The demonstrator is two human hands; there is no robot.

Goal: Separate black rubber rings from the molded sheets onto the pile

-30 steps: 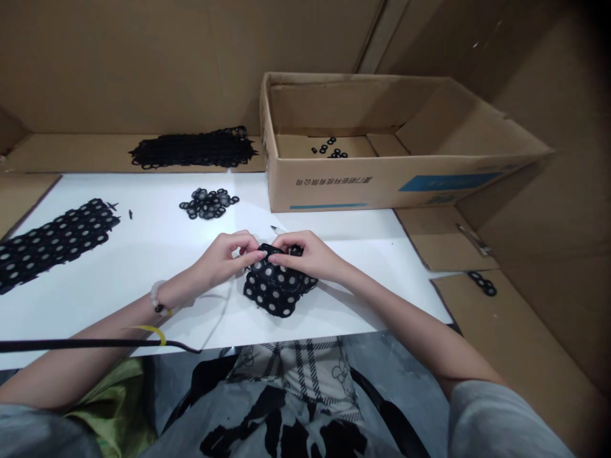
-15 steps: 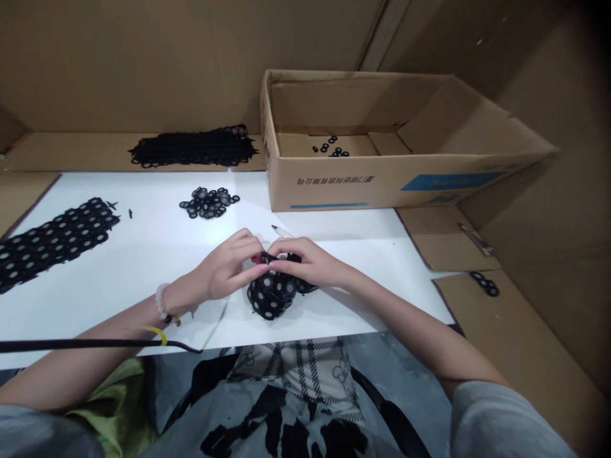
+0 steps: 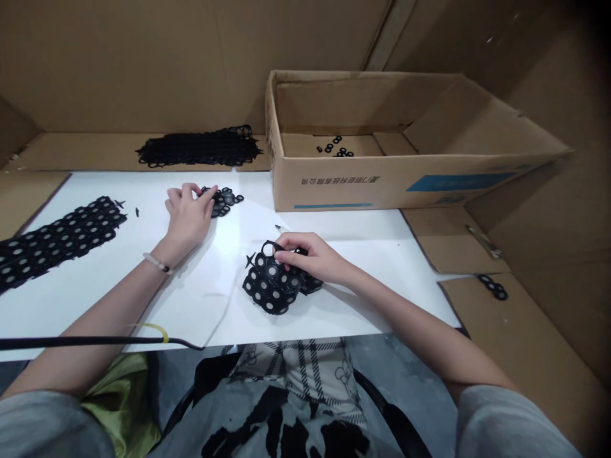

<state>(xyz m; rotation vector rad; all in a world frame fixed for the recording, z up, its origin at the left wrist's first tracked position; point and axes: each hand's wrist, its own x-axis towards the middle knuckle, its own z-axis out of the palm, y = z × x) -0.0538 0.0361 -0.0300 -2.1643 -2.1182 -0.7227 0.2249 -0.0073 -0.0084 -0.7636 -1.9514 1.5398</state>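
At the loose black rings point(image 3: 228, 200) on the white tabletop, my left hand point(image 3: 187, 216) reaches down with fingers apart. Its fingertips touch the left side of the heap, and nothing shows in its grasp. My right hand point(image 3: 310, 256) pinches the upper edge of a black sheet with rows of round holes point(image 3: 267, 287). The sheet lies bunched on the table below that hand, with one larger ring standing up by the thumb and a small black star-shaped scrap at its left corner. Part of the sheet is hidden under my right fingers.
A longer holed black sheet point(image 3: 62, 238) lies at left. Behind is a stack of black strips point(image 3: 200, 147). An open cardboard box point(image 3: 344, 184) holds a few rings. A white pen point(image 3: 280, 228) lies behind my right hand; joined rings point(image 3: 492, 287) sit at right.
My left hand has let go of the bunched sheet and moved up and left to the loose rings. My right hand keeps its hold, and the sheet's top edge has opened out.
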